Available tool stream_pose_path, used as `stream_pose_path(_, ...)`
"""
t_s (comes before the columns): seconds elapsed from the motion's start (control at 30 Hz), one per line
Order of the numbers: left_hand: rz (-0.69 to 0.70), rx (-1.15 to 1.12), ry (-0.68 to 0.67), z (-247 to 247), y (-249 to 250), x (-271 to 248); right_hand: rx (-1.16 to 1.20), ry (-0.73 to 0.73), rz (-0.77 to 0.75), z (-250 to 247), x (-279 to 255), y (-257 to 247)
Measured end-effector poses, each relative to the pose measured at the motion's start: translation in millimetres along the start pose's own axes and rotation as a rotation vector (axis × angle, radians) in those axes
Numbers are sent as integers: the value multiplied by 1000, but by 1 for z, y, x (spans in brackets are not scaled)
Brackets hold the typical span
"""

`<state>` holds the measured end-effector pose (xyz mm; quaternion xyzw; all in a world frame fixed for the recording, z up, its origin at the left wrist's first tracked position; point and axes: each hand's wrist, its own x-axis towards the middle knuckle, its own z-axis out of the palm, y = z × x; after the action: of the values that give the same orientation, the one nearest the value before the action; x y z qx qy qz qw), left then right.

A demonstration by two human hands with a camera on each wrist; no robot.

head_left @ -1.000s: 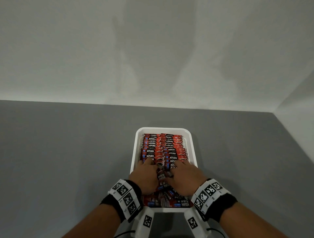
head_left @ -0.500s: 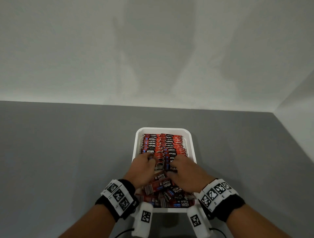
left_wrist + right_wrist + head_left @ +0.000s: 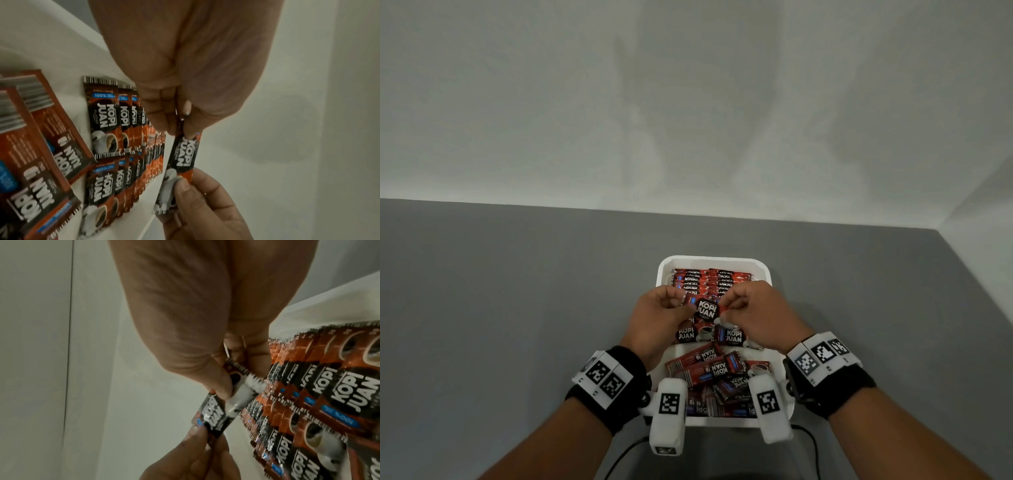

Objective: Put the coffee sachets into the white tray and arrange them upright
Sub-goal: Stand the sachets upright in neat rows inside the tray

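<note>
A white tray (image 3: 714,262) is sitting on the grey surface (image 3: 517,308), its long axis running from 6 to 12 o'clock. Its far half is holding two rows (image 3: 710,279) of red-and-black sachets standing upright, packed front to back. Its near half is holding a loose pile (image 3: 717,371) of sachets lying flat at mixed angles.

Both hands are hovering over the tray's middle, sharing one sachet (image 3: 706,310) between them with its printed face toward the head camera. The left hand (image 3: 659,317) is pinching the 9 o'clock end of it; the right hand (image 3: 758,317) is pinching the 3 o'clock end. The sachet is raised above the rows, just in front of the nearest upright ones.

The left wrist view is showing what the head view is hiding: a thumb and fingertips (image 3: 186,128) closing on the sachet's (image 3: 182,162) top edge, and the other hand (image 3: 202,209) gripping its cup-printed end. The right wrist view is showing the sachet (image 3: 230,400) edge-on beside the rows (image 3: 308,394), with a crimped seal in the right hand's (image 3: 205,337) pinch.
</note>
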<state>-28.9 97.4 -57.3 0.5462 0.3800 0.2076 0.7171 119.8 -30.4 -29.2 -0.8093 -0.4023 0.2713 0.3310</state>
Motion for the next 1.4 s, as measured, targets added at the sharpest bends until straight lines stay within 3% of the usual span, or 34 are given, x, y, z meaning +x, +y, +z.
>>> stream_pose_path(0.1,25,157,145,-10,-1,2,-133,-8,3,4,11,3)
stream_pose_path(0.2,53,376,127,-17,2,-3,-261,-77,-16,22,19,1)
stream_pose_path(0.37,64,892,-189,-19,8,-13,-387,-193,-72,49,30,-8)
stream_pose_path(0.63,123,1347,-544,-15,6,-20,-502,-226,-111,61,37,-11)
stream_pose_path(0.83,142,1335,-693,-12,-20,-14,-446,-181,-109,59,37,-5)
stream_pose_path(0.97,153,1354,-664,-9,-34,-13,-321,-33,-62,31,17,6)
stream_pose_path(1.17,134,1471,-647,2,-42,-14,-429,-192,11,-1,-46,36)
stream_pose_path(1.4,165,1460,-674,7,-44,-13,-524,-201,-140,17,-65,56)
